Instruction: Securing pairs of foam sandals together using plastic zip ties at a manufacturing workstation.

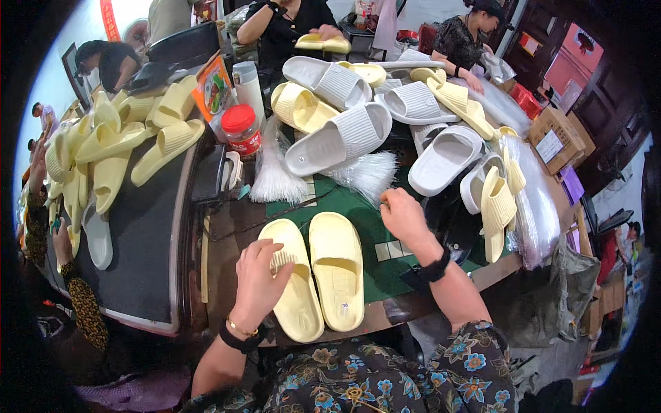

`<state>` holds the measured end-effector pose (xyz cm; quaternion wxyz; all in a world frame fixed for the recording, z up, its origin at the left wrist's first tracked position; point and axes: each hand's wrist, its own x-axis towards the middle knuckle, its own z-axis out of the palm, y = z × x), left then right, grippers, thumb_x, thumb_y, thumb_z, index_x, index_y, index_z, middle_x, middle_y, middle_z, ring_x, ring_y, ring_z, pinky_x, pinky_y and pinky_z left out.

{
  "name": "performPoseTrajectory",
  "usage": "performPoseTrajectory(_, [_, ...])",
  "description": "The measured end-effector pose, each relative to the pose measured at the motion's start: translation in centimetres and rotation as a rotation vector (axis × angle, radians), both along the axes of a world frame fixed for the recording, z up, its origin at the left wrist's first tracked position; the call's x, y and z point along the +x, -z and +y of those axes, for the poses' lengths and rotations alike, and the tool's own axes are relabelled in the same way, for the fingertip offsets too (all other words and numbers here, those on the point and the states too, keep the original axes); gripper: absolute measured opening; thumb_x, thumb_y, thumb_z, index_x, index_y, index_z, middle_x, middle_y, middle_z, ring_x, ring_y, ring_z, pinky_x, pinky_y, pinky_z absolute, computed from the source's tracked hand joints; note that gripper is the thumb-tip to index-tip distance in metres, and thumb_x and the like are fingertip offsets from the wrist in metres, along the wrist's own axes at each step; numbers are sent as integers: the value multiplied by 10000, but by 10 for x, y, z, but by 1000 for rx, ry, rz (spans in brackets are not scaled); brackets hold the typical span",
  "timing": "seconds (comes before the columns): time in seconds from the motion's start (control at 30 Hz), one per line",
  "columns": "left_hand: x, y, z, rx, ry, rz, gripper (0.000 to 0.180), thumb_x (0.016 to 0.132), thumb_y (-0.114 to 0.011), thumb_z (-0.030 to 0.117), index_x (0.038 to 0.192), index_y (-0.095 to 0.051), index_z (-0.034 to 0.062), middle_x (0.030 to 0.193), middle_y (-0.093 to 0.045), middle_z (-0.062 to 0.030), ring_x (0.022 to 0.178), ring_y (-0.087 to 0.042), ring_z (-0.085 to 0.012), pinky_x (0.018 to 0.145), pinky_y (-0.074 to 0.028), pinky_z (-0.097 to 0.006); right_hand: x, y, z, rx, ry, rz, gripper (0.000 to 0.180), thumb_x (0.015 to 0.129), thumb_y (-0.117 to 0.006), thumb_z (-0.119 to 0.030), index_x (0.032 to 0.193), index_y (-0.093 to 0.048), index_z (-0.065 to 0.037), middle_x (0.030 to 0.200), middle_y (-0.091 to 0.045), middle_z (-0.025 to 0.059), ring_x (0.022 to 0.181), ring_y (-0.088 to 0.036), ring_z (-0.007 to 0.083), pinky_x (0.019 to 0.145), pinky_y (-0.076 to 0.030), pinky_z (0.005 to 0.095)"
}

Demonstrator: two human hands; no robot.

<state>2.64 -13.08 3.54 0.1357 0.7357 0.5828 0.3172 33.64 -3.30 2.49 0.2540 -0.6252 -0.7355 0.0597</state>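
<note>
Side by side on the green mat [379, 275] in front of me lie two pale yellow slide sandals, a left one [301, 303] and a right one [342, 296], open toes away from me. My left hand [258, 279] is at the left sandal's strap, fingers stretched and thumb apart. My right hand [412, 219] is raised past the right sandal, its fingers curled together beside a bundle of thin clear plastic strands [368, 175]. Anything small between those fingertips is hidden. Another strand bundle [279, 175] fans out nearby.
Grey slides [341, 141] and yellow slides [299, 110] are heaped beyond the mat. A red-lidded jar [241, 131] stands left of them. More yellow slides [110, 138] cover the dark left table [148, 227], where another person's hand [63, 241] shows. Clear plastic bags [533, 206] lie right.
</note>
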Motion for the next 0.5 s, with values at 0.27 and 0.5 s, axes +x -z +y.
performPoseTrajectory(0.27, [10,9,-21,-12,-9,-27,378,764,-744,136,1116,-621,75,1182,-575,-121,1116,-523,-313,957,-394,-434,-15,35,27,-28,58,-200,173,838,-625,-153,876,-607,14,921,-631,196,773,-665,394,675,-554,481])
performPoseTrajectory(0.5, [11,8,-20,-17,-4,-45,361,757,-729,87,1100,-621,54,1181,-573,-126,1123,-525,-330,958,-402,-426,-12,32,23,-55,94,-117,152,850,-581,-144,850,-621,3,899,-656,216,796,-661,409,706,-545,499])
